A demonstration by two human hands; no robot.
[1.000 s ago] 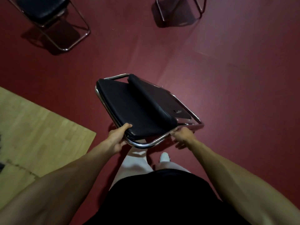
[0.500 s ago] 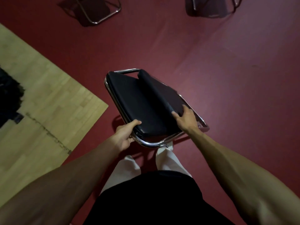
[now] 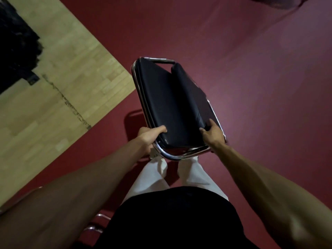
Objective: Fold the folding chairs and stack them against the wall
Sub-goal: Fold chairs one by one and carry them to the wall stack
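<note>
Folded chair (image 3: 161,97) is held tilted over the red floor (image 3: 251,87), just ahead of the person's legs. Left hand (image 3: 149,136) grips the near chrome corner, thumb on the black seat. Right hand (image 3: 212,134) holds the near right edge, fingers curled round the padded back. Wood flooring (image 3: 62,78) lies off left.

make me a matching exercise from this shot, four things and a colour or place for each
Things:
1 left hand
2 right hand
3 chair frame
4 floor under the chair

Matches:
a dark red
b shiny chrome
c grips the folded chair at its near left corner
d holds the near right end of its narrower black pad

Pairs: 1-c, 2-d, 3-b, 4-a
</note>
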